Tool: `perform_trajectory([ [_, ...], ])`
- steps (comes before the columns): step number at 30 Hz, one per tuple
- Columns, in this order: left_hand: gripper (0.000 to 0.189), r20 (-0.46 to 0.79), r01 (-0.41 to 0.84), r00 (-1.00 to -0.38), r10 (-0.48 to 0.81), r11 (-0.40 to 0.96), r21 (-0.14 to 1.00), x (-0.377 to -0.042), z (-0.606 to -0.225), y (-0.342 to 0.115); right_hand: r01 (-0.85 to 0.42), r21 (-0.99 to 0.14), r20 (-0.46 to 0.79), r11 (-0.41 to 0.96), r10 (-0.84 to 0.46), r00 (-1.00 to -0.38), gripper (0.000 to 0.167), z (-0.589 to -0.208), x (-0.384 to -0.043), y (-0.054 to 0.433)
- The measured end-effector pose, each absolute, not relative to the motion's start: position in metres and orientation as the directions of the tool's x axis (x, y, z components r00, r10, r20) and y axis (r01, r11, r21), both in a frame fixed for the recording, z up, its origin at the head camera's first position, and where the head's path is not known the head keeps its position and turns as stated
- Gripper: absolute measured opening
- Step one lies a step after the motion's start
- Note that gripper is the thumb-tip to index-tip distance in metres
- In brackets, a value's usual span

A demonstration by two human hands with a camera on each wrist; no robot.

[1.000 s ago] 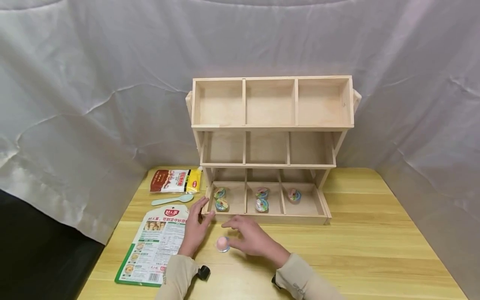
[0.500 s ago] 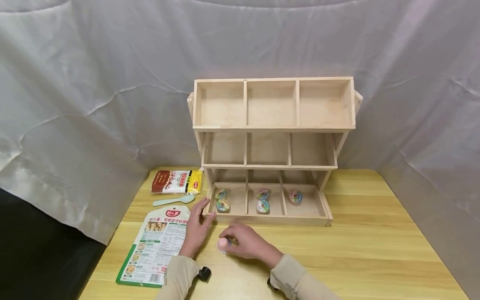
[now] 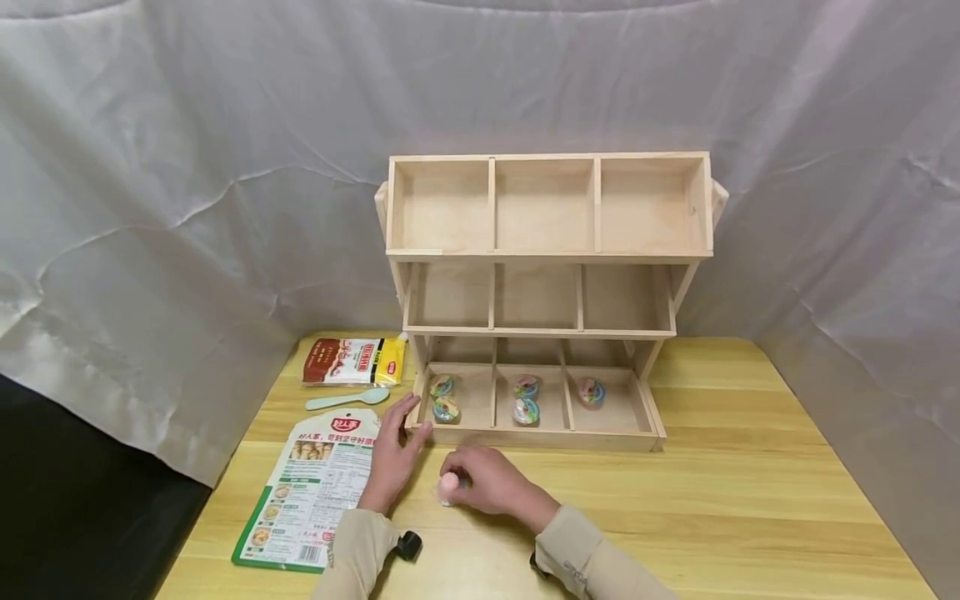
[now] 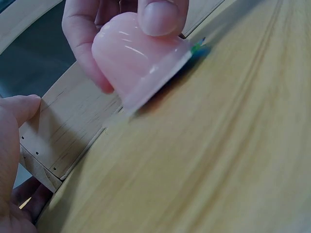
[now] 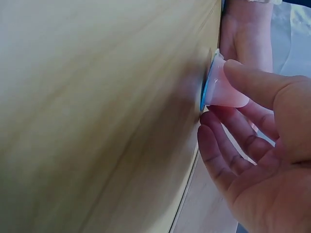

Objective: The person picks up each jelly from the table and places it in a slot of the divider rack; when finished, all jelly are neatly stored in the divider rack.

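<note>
A pink jelly cup (image 3: 448, 485) stands lid-down at the table surface in front of the three-tier wooden rack (image 3: 525, 437). My right hand (image 3: 491, 482) holds it, the thumb on one side and fingers on the other in the right wrist view. Close up, the left wrist view shows the pink cup (image 4: 138, 58) tilted, its blue-green lid against or just over the wood; I cannot tell which. My left hand (image 3: 393, 458) grips the rack's front left corner, thumb on the front board and fingers round the side. Several jelly cups (image 3: 445, 408) sit in the lowest tier.
Left of the hands lie a green-and-white food packet (image 3: 311, 492), a pale spoon (image 3: 347, 399) and a brown-and-yellow packet (image 3: 352, 361). The rack's middle tier (image 3: 536, 296) and top tier (image 3: 547, 204) overhang the lowest one. A grey curtain (image 3: 187, 208) hangs behind.
My right hand has moved slightly left to the jelly cup, and its fingers have closed round it. The left hand stays at the rack's corner.
</note>
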State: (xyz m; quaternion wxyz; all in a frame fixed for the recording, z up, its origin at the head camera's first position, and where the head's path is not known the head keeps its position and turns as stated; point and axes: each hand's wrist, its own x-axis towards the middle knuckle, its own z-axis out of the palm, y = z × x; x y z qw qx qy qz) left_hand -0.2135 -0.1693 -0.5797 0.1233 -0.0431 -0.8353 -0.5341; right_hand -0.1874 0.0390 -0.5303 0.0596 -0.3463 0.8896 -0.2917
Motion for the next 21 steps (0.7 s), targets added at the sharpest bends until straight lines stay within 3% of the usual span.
perform_trajectory([
  [21, 0.053, 0.253, 0.201, -0.965, -0.065, 0.431, 0.88, -0.215, -0.581, -0.168, -0.438, -0.729, 0.1, 0.526, -0.551, -0.828, 0.026, -0.515, -0.196, 0.065],
])
